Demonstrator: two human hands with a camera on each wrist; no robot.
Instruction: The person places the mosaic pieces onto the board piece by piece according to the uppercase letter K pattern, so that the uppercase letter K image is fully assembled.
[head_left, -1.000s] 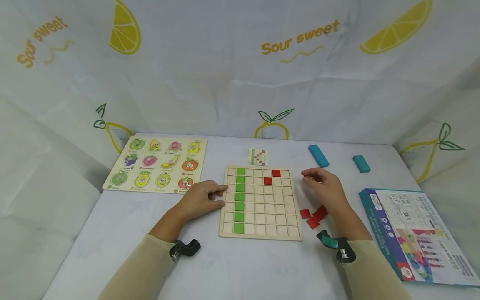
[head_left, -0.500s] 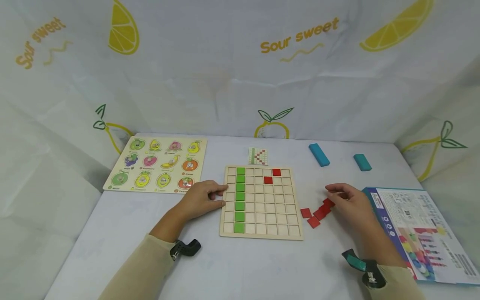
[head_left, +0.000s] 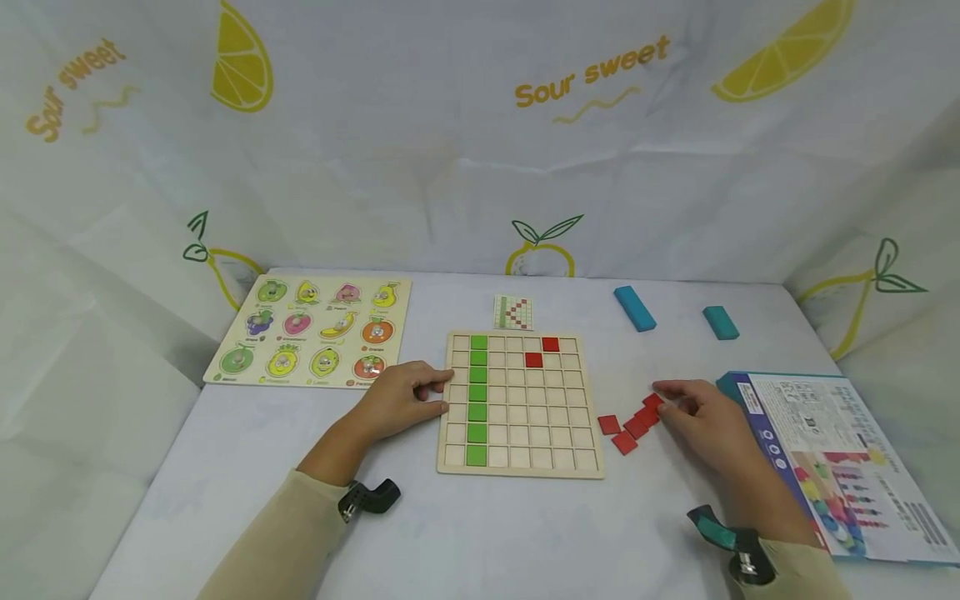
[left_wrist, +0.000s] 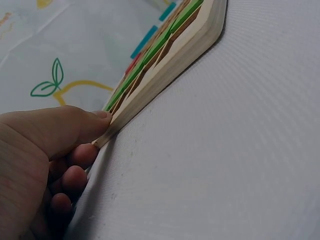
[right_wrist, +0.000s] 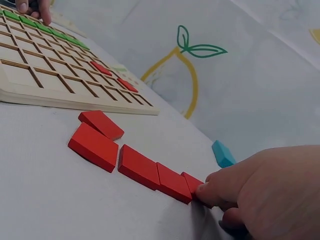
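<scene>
My left hand (head_left: 401,400) holds the left edge of a wooden grid board (head_left: 521,474); in the left wrist view its thumb (left_wrist: 82,122) lies against the board's rim with the other fingers curled below. Green tiles (head_left: 477,393) fill the board's second column, and two red tiles (head_left: 533,360) sit in its upper right cells. Right of the board, my right hand (head_left: 705,421) pinches the farthest of several loose red tiles (right_wrist: 140,166) between thumb and index finger. That tile (right_wrist: 192,184) is partly covered by the thumb in the right wrist view.
A small pattern card (head_left: 513,312) lies behind the board. At the left is a fruit picture board (head_left: 315,329). Two blue blocks (head_left: 634,308) lie at the back right, and a flat printed box (head_left: 847,467) lies beside my right forearm. White cloth rises behind the table.
My right hand has moved right and toward me from beside the board's upper right to the loose red tiles, its fingers now at the farthest one. My left hand stays at the board.
</scene>
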